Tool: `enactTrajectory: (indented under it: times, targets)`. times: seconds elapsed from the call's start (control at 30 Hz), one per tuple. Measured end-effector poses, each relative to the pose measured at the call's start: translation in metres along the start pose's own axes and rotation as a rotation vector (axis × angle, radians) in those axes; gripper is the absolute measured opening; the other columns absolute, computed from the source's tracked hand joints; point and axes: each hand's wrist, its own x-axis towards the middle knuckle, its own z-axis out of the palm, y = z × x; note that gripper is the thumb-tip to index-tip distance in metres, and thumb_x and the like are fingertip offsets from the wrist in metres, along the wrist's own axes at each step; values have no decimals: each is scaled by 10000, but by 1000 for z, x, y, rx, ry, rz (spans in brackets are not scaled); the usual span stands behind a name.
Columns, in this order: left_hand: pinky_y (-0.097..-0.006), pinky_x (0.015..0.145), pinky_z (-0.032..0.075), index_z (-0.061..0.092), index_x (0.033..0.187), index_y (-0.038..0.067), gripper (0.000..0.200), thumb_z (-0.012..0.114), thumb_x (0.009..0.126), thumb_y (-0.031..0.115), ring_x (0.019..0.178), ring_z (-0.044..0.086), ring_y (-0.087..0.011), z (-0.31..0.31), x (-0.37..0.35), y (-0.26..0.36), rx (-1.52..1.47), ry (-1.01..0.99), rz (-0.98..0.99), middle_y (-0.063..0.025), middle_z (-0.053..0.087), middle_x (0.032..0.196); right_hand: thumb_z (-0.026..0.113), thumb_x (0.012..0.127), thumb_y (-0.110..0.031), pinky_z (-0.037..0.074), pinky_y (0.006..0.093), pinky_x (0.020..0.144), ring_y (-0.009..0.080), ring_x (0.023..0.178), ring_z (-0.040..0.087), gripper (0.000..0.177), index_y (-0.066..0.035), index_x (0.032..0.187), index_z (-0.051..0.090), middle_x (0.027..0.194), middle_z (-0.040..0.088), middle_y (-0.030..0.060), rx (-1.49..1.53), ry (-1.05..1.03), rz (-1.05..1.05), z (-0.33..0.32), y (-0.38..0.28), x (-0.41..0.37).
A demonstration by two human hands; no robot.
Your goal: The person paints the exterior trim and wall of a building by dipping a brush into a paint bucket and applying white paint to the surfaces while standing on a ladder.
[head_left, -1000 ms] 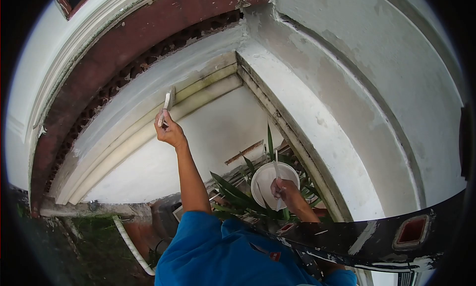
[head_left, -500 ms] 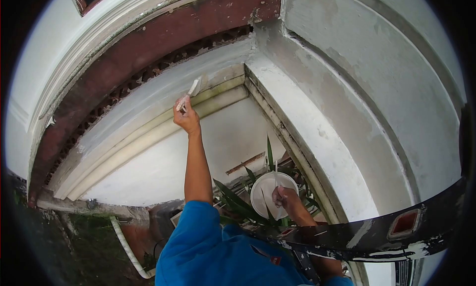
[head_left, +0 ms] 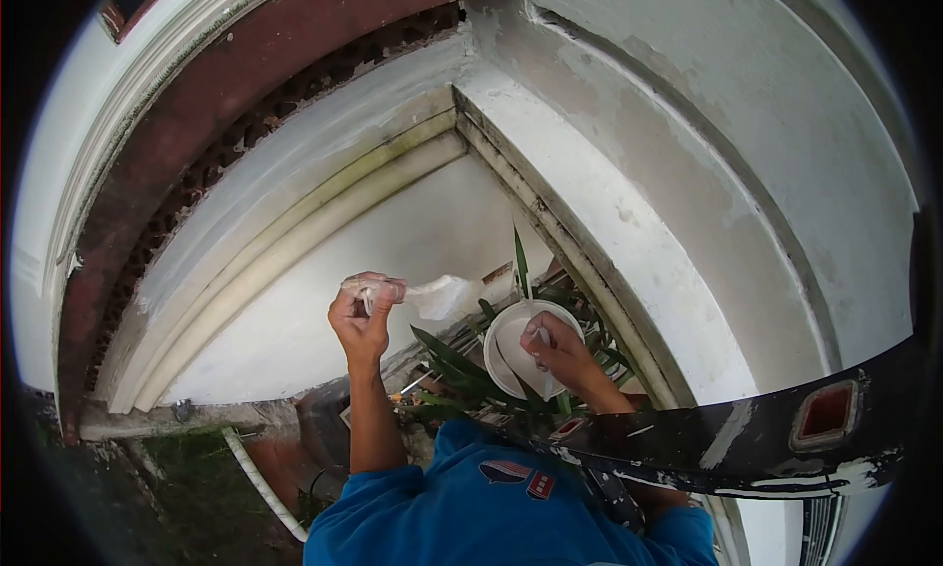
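Observation:
My left hand (head_left: 368,316) is closed around the handle of a white-coated paintbrush (head_left: 444,297), held in front of the low white wall. Its flared, pale end points right, towards the bucket, and looks a little blurred. A round white bucket (head_left: 499,372) with a pale inside sits lower right among green leaves. My right hand (head_left: 555,352) is over the bucket's opening, fingers wrapped round its white handle (head_left: 547,382). Part of the bucket is hidden behind that hand and a leaf.
A moulded ledge (head_left: 324,198) runs along the wall and meets another ledge (head_left: 550,222) at a corner. Above is a dark red beam (head_left: 196,95). A black, paint-splashed bar (head_left: 727,448) crosses at lower right. Long-leaved plants (head_left: 457,365) surround the bucket; a white pipe (head_left: 257,478) lies lower left.
My left hand has drawn the paintbrush off the wall band and down towards the bucket. The brush end has swung to the right. My right hand stays at the bucket; the view has shifted slightly.

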Motion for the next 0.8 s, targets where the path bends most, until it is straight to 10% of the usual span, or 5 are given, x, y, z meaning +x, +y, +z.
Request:
enactTrajectory:
  times: [0.23, 0.8]
  targets:
    - [-275, 698, 493, 634, 867, -24, 149, 710, 779, 69, 717, 640, -156, 67, -26, -4, 167, -590, -72, -102, 685, 794, 598, 799, -35, 296, 218, 510, 46, 567, 340, 238, -82, 1017, 516, 633, 367, -61, -144, 20, -199, -4, -11, 0]
    - [-351, 650, 476, 671, 893, 21, 242, 743, 665, 59, 712, 617, -297, 103, -68, -71, 496, -741, -82, -146, 635, 787, 577, 766, -7, 321, 208, 522, 46, 593, 374, 370, -49, 1131, 529, 695, 404, -40, -211, 67, -19, -15, 1, -1]
